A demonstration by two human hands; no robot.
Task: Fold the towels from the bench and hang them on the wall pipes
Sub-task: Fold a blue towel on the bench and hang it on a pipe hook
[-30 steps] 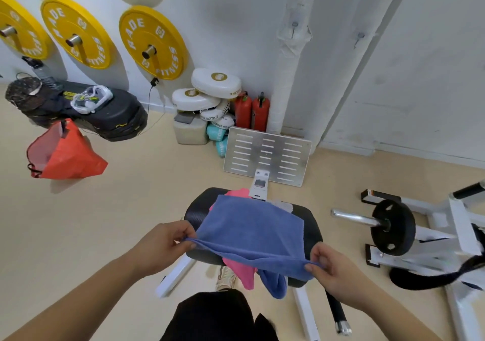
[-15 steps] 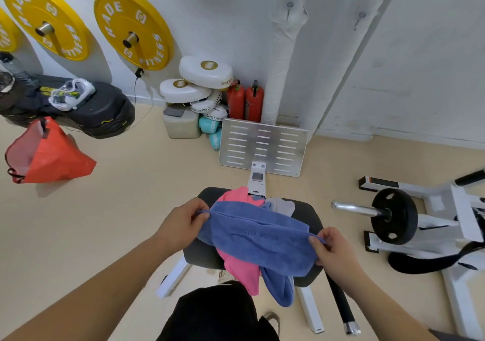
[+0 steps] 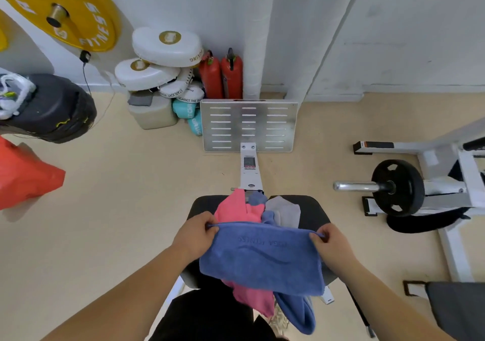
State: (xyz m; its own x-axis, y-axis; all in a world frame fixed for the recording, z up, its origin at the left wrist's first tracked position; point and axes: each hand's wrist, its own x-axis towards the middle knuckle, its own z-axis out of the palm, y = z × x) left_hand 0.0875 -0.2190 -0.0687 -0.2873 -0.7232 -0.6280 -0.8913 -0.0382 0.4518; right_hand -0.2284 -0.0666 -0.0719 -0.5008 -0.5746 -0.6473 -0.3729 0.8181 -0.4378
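A blue towel point(image 3: 262, 259), folded over, hangs between my hands above the black bench pad point(image 3: 315, 212). My left hand point(image 3: 195, 235) pinches its upper left corner. My right hand point(image 3: 332, 246) pinches the upper right corner. Beneath it on the pad lie a pink towel point(image 3: 236, 209), a grey towel point(image 3: 284, 210) and another blue towel point(image 3: 299, 311) that droops over the near edge. Two white wrapped wall pipes point(image 3: 258, 33) run up the wall behind the bench.
A metal footplate point(image 3: 248, 125) stands at the bench's far end. White pads point(image 3: 168, 44) and red extinguishers point(image 3: 220, 74) sit by the wall. A barbell plate on a white rack point(image 3: 397, 187) is to the right. Yellow plate point(image 3: 60, 10), black bag point(image 3: 52, 107) and orange bag point(image 3: 23, 175) are on the left.
My hands have drawn the blue towel's far edge toward me and lifted it, so the towel now hangs doubled. The view has tipped down and moved closer to the bench.
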